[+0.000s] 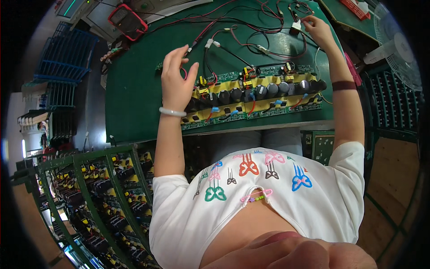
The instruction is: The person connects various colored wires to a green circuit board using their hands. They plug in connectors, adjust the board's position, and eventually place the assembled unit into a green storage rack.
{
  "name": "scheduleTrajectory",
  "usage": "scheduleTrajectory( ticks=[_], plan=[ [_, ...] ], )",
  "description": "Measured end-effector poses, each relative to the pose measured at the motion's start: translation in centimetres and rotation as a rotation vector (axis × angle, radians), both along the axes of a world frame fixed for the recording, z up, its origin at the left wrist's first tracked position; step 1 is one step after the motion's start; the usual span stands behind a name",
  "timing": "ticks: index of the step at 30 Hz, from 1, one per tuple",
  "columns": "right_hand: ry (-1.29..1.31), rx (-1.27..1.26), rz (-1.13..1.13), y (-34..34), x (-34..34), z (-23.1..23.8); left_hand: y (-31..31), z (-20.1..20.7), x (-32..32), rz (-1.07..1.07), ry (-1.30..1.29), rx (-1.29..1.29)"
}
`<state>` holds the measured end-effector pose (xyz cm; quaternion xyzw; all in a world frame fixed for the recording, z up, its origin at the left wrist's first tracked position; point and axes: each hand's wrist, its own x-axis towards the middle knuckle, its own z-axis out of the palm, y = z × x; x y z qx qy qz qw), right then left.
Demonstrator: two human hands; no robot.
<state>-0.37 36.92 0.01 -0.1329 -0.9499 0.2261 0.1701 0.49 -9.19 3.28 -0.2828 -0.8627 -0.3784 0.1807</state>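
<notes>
My left hand (176, 80) is raised over the left end of a row of circuit boards, its thumb held apart from the fingers. Nothing shows in its grasp; a red and black lead with a white connector (189, 49) lies by the fingertips. Yellow parts, black capacitors and short blue and red leads fill the green circuit boards (268, 92). At the far right, my right hand (319, 32) has its fingertips drawn together beside a small white and black block (295, 28) among cables. Whatever is between those fingertips is too small to make out.
Red and black test leads (242, 20) run across the green tabletop (134, 103). A red-edged multimeter (127, 21) lies at the far left. Green racks (89, 188) holding more boards stand at lower left; a fan (396, 47) is at the right.
</notes>
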Motion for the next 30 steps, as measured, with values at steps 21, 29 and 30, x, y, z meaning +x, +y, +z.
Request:
scheduleTrajectory(
  ticks=[21,29,30],
  plan=[
    [-0.020,0.245,0.316,0.2,-1.5,-4.1,-3.8,-2.4,9.1,0.009,-0.078,0.132],
    [-0.284,0.368,0.277,5.2,2.1,-3.0,-2.5,-2.6,9.0,-0.082,-0.068,0.159],
    [-0.280,0.373,0.284,5.5,2.4,-2.9,-2.0,-2.4,9.0,-0.105,-0.043,0.150]
  ],
)
